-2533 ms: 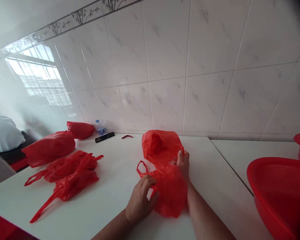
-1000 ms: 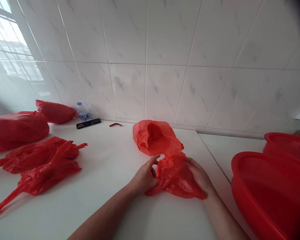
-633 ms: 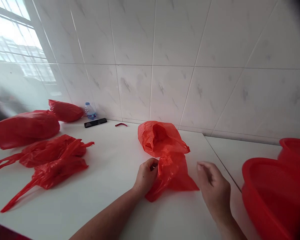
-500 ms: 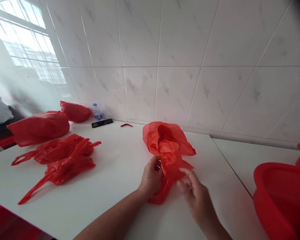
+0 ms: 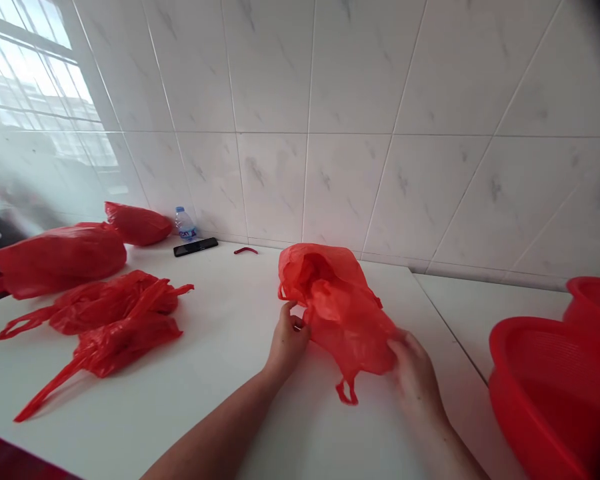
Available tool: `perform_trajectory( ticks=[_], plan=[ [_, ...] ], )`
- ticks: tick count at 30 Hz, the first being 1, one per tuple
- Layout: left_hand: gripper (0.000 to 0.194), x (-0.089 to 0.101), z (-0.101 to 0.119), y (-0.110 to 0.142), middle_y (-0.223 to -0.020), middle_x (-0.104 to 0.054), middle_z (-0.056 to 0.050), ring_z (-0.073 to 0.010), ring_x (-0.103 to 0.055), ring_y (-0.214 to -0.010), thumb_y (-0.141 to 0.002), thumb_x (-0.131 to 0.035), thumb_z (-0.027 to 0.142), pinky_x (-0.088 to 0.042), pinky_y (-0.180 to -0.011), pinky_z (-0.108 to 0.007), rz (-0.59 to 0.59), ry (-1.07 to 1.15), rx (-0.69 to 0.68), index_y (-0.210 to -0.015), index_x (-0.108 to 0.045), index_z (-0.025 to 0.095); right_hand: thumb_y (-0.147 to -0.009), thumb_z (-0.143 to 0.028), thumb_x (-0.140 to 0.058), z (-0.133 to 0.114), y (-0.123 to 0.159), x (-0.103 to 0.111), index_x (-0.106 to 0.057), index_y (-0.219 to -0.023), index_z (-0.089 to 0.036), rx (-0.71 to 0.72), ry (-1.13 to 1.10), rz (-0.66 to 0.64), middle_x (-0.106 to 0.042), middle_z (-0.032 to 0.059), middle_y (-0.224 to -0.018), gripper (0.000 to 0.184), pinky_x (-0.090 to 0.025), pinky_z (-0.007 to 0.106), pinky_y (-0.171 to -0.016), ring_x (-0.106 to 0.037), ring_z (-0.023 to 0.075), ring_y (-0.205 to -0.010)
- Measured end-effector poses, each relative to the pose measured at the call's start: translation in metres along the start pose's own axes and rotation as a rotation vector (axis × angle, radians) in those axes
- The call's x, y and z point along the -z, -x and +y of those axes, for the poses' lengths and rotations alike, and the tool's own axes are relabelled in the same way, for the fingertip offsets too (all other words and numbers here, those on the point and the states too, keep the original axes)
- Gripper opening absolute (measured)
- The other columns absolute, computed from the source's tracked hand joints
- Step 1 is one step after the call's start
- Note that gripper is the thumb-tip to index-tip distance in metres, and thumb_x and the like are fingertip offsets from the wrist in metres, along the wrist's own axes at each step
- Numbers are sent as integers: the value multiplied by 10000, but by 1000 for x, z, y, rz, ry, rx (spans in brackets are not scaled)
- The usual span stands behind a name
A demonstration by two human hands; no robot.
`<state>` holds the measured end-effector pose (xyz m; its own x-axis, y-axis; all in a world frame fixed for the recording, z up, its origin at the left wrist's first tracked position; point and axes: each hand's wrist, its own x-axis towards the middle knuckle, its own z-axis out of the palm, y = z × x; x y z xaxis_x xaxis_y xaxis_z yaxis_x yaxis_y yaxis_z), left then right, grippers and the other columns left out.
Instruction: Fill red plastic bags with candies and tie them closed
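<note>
A thin red plastic bag (image 5: 350,327) lies spread on the white table in front of me, its mouth partly open and a loop handle toward me. My left hand (image 5: 289,337) pinches the bag's left edge between thumb and fingers. At the bag's right edge, my right hand (image 5: 413,363) is closed on the film, its fingertips partly behind the plastic. The rear part of the bag is puffed up near the wall; what is inside, if anything, cannot be made out.
To the left lie knotted red bags (image 5: 125,340) and fuller red bags (image 5: 60,260). By the tiled wall are a water bottle (image 5: 185,225), a black phone (image 5: 196,247) and a small dark-red curved item (image 5: 245,251). Red plastic baskets (image 5: 515,333) stand at right.
My right hand has moved from hovering beside the bag to gripping its right edge. The bag's front part is now spread wider to the right. The view has shifted slightly right.
</note>
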<state>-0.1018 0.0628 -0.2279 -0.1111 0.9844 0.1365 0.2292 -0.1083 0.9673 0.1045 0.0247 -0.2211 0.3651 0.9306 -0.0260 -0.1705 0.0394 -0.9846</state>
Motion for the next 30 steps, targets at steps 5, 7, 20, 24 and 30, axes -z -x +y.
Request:
perform_trajectory(
  ticks=[5,7,20,24,30],
  plan=[
    [683,1,2,5,-1203,-502,-121,-238,-522,-1093,-778,-592,204,-482,-856,-409,192,-400,-537,-1383,-276,243,-702,-348,-651,-4,-4,7,-592,-837,-235,-42,-128,-18,-632,3,-887,187,-452,225,-590,-579,159,-782],
    [684,-1,8,14,-1336,-403,-151,-270,-402,-1249,-783,-590,158,-411,-975,-464,214,-534,-796,-1386,-277,240,-745,-405,-634,-5,2,3,-604,-887,-240,-35,-69,-109,-634,12,-921,219,-439,225,-569,-579,161,-780],
    [223,12,11,0,-998,-599,-61,-186,-556,-920,-719,-494,40,-460,-801,-321,129,-421,-634,-817,-614,201,-671,-426,-642,-27,4,15,-634,-906,-190,-99,233,-418,-665,39,-803,333,-446,282,-608,-599,190,-690],
    [261,17,13,-4,-819,-613,-7,-132,-543,-707,-691,-414,44,-438,-615,-234,130,-166,-371,-787,-594,207,-742,-401,-552,-23,-16,34,-639,-959,-194,170,592,104,-657,47,-849,313,-440,266,-581,-588,186,-716],
    [241,10,19,5,-754,-621,16,-114,-521,-640,-661,-422,75,-427,-592,-217,86,2,-178,-761,-599,205,-778,-328,-589,-31,7,22,-607,-1064,-172,847,828,468,-597,100,-957,326,-481,346,-687,-560,241,-900]
  ],
)
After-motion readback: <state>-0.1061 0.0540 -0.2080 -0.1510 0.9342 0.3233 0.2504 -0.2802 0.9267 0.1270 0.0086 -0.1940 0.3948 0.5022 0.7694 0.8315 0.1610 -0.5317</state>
